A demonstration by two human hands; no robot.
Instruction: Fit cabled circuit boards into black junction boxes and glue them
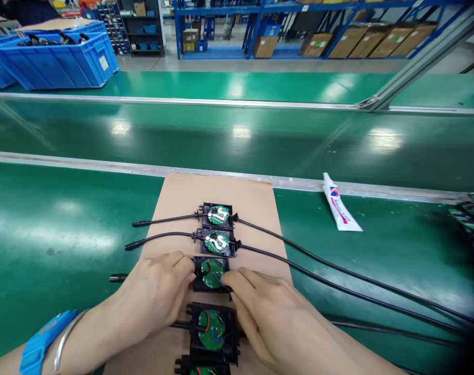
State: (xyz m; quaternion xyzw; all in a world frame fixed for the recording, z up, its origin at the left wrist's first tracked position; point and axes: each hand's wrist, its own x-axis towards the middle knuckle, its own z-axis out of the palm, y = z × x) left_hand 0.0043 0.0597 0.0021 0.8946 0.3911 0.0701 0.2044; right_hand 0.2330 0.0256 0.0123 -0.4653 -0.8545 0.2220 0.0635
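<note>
Several black plastic housings with round green circuit boards lie in a column on a cardboard sheet [221, 187]. My left hand [158, 291] is closed, its fingertips pinching the left edge of the third housing [211, 273] from the top. At that housing's right edge, my right hand [264, 307] is also closed, thumb and finger beside the board's wires. Both hands hide the cable ends there. White paste shows on the boards of the top housing [218, 214] and the second housing [216, 241]. Below my hands, another housing [213, 333] has red and blue wires on its board.
Black cables [338, 260] run right across the green bench [57, 208]. A white tube [340, 203] lies right of the cardboard. Blue bins [65, 60] stand at the back left. Dark parts with green boards [471, 224] sit at the right edge. A metal rail [115, 164] crosses behind.
</note>
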